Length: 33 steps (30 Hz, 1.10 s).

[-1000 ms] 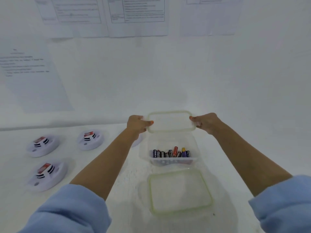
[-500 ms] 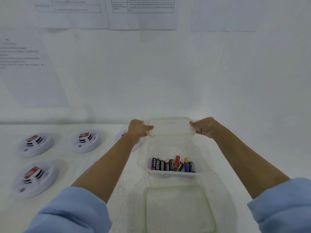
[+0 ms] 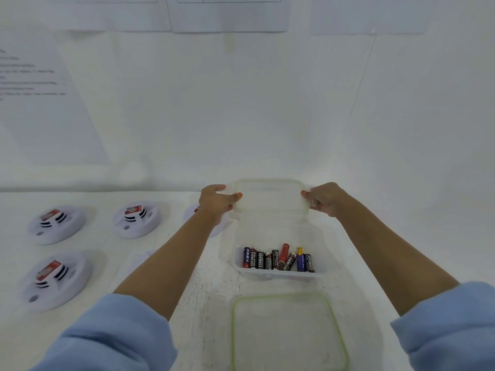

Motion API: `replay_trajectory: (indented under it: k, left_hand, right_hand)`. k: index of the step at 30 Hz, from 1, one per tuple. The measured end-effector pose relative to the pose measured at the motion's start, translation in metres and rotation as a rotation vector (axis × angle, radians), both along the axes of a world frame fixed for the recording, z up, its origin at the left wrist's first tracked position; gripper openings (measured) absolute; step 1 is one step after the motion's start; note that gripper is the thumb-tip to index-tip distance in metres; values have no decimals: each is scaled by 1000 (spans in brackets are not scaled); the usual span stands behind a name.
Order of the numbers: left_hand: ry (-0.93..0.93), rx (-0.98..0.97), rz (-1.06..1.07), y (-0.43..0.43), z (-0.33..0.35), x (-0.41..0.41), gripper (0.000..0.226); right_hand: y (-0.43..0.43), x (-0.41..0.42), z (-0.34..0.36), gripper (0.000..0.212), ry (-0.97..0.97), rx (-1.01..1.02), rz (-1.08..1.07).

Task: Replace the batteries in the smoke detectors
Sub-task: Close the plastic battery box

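Sleeves: blue, pushed up, left sleeve [image 3: 115,336] and right sleeve [image 3: 450,325] in the lower corners of the frame.
Loose lid: a clear lid with a green rim [image 3: 288,333] lies flat on the tabletop [image 3: 214,269], bottom centre.
Battery box: a clear box [image 3: 278,276] stands open just beyond the loose lid. The batteries [image 3: 278,259] lie side by side against its near wall.
Smoke detectors: three white ones at the left, near [image 3: 55,279], far left [image 3: 57,223] and middle [image 3: 136,218], well apart from the box. A fourth one [image 3: 191,214] is partly hidden behind the left hand.
Hands: left hand [image 3: 217,203] and right hand [image 3: 325,199] hold a second clear piece [image 3: 269,195] above the far end of the box. I cannot tell if it is a lid or a tray.
Fingers: each thumb lies on top and the fingers curl under, pinching one short end.
Step in hand: probably setting this piece aside, so that the batteries are free to take.
To do it well: keep it level and put it down beyond or beside the box, not on the detectors.
Wall: printed sheets [image 3: 227,12] at the top of the frame.
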<state>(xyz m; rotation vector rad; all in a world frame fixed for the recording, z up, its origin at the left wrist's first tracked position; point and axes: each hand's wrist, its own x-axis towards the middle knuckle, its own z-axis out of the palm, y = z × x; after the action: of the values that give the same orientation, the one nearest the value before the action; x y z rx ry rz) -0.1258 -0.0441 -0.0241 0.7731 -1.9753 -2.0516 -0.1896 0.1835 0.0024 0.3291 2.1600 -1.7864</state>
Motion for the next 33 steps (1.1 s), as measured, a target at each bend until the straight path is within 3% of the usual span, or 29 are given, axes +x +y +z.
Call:
replay_trajectory:
  k: [5,7,9,11,13,26,30,33]
  left_hand:
    - [-16,70,-46,-3,5,2,63]
    - [-22,68,-58,-2,5,0,61]
    - [-42,-112,-31,3,7,1,57]
    - [-57,-432,-20,9,12,3,51]
    - [-61,-625,-42,14,16,5,43]
    - [-57,-607,-206,12,15,5,51]
    - [-106,-899,-377,14,19,3,52]
    - [47,-991,-549,15,26,0,54]
  right_hand:
    - [-1,0,-1,9,5,8,19]
    - [-2,0,-2,29,43,77,-10]
    - [-4,3,-1,31,141,256,-13]
    - [-6,5,1,30,223,402,-11]
    - [-9,7,0,40,278,447,-18]
    - [-16,9,-9,40,358,519,36]
    - [-19,-1,-2,52,341,709,208]
    - [-31,-8,4,58,477,842,356]
